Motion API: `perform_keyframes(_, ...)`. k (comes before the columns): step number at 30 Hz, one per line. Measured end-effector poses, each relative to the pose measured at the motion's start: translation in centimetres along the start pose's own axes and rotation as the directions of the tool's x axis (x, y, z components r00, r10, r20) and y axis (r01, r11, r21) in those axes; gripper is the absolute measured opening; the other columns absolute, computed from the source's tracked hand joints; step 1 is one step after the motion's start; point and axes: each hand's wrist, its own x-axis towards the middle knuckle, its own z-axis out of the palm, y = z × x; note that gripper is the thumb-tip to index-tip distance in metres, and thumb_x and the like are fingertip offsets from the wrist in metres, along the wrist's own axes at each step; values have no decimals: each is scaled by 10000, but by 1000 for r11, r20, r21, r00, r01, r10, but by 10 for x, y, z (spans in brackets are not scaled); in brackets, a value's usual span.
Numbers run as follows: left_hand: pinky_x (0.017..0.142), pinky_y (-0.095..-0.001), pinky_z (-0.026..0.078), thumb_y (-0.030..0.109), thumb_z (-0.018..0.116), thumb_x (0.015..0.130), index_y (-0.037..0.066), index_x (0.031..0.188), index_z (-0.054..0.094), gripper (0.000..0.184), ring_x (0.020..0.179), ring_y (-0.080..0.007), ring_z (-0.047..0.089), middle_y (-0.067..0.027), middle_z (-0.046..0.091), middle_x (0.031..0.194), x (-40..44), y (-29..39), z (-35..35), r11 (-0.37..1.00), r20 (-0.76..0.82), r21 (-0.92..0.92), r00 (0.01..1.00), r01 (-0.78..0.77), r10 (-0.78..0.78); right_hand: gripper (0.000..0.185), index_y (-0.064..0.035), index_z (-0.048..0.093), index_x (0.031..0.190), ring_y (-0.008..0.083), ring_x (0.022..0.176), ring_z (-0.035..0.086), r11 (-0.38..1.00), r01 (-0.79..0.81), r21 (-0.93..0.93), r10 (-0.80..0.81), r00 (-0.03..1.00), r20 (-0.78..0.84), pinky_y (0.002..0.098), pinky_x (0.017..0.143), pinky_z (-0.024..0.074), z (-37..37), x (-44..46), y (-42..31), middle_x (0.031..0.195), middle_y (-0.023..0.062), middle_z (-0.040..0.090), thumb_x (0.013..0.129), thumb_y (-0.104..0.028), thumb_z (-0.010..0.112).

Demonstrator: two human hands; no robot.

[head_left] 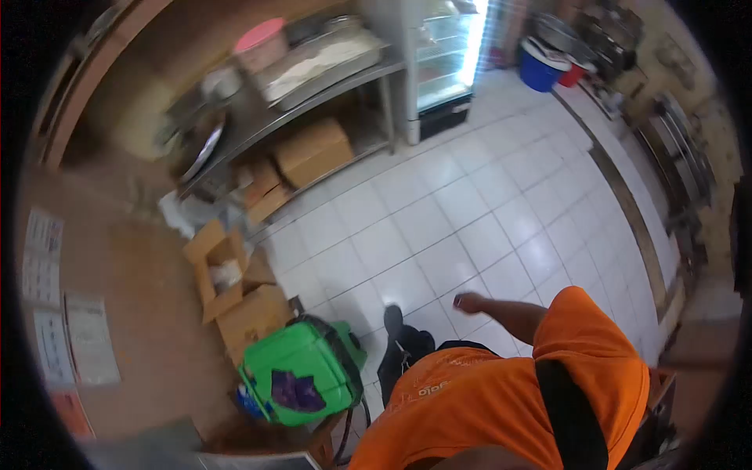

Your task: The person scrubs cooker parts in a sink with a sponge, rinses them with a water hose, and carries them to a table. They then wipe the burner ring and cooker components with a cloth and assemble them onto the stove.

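Note:
My right hand (470,303) hangs in front of my orange shirt (486,399), above the white tiled floor (439,235). Its fingers look curled together, and whether anything is inside them is too small to tell. No object touches it from outside. My left hand is out of the frame. Below me, my dark shoes (393,319) stand on the tiles. A green box-shaped bag (305,372) with a purple patch lies to the left of my legs.
Cardboard boxes (254,317) sit along the left wall. Behind them stands a metal table (290,113) with a tray of white powder (325,66) and a pink tub (262,45). A lit glass-door fridge (446,63) and a blue bucket (539,69) are at the back.

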Motion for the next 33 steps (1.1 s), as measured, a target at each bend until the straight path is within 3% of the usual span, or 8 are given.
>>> perform_keyframes(3,811,-382,476,307,502,959,26,1083,588,318,907,-233,572,-111,604,963,63,75,-10,969,176,246,983,16,-61,253,-88,657,1012,295,813,657,776,-362,516,597,685,-417,406,734,518,-105,-8,99,876,175,683,892,-280,545)
perform_keyframes(5,809,-385,477,325,499,957,35,1078,596,329,903,-231,574,-107,610,953,110,152,-7,926,281,377,956,-29,-85,275,-74,570,1107,184,784,613,309,-186,933,761,637,-125,335,606,505,-198,-53,100,939,80,633,927,-280,541)
perform_keyframes(11,966,-419,429,358,444,976,13,1241,555,449,1164,-304,542,-205,579,1261,278,535,77,654,436,627,887,-423,156,233,-43,598,1017,179,703,619,373,-199,906,900,316,-301,328,536,504,-198,-167,220,784,71,626,907,-225,503)
perform_keyframes(14,987,-451,417,367,473,968,14,1280,508,473,1207,-372,507,-218,563,1272,360,771,201,277,601,589,641,-759,478,209,-58,578,984,185,630,595,-74,-141,987,973,206,103,355,485,494,-164,-204,223,788,80,611,891,-234,514)
perform_keyframes(18,818,-333,488,238,536,957,25,1174,568,305,927,-228,624,-105,657,1005,237,1035,412,298,604,194,353,-935,714,195,-53,662,931,272,703,634,286,-212,935,851,504,-147,426,614,528,30,-237,314,843,116,668,887,-219,569)
perform_keyframes(23,740,-300,486,183,526,962,58,1122,586,211,800,-130,582,-56,639,934,276,1091,616,183,555,26,167,-983,815,230,-88,689,967,296,845,641,300,-673,676,594,686,420,435,736,517,-184,-134,312,970,128,671,882,-242,541)
perform_keyframes(29,829,-427,507,350,474,921,67,990,672,353,936,-308,666,-150,698,968,341,955,640,152,648,670,672,-727,359,278,-83,701,1008,271,892,662,685,-541,487,699,678,-230,398,796,515,-444,14,589,1039,136,685,848,-247,542)
perform_keyframes(33,815,-433,509,308,467,923,58,991,668,328,914,-306,663,-158,690,961,317,1012,695,301,412,867,911,-398,15,256,-75,606,1067,183,782,630,321,158,934,844,399,-358,319,660,508,-722,35,732,920,67,639,944,-277,509)
